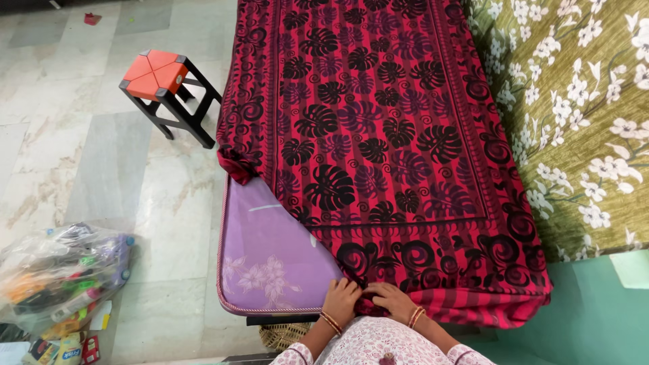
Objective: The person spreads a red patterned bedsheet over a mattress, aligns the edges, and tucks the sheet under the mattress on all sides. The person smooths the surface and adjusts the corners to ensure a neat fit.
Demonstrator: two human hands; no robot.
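A bed fills the middle of the room, standing on a pale marble floor (101, 155). Its purple mattress (270, 257) shows bare at the near left corner, where a red sheet (385, 135) with black leaf prints does not cover it; the sheet lies over the rest of the bed. A green flowered cloth (581, 101) lies alongside on the right, touching the sheet's edge. A small stool (165, 88) with an orange top and black legs stands on the floor just beside the bed's left side. On the floor at lower left lies a clear plastic bag (61, 277) stuffed with bottles and packets.

At the bed's near edge, the left hand (341, 301) and the right hand (392, 301) are side by side, fingers curled down, both pinching the sheet's hem.
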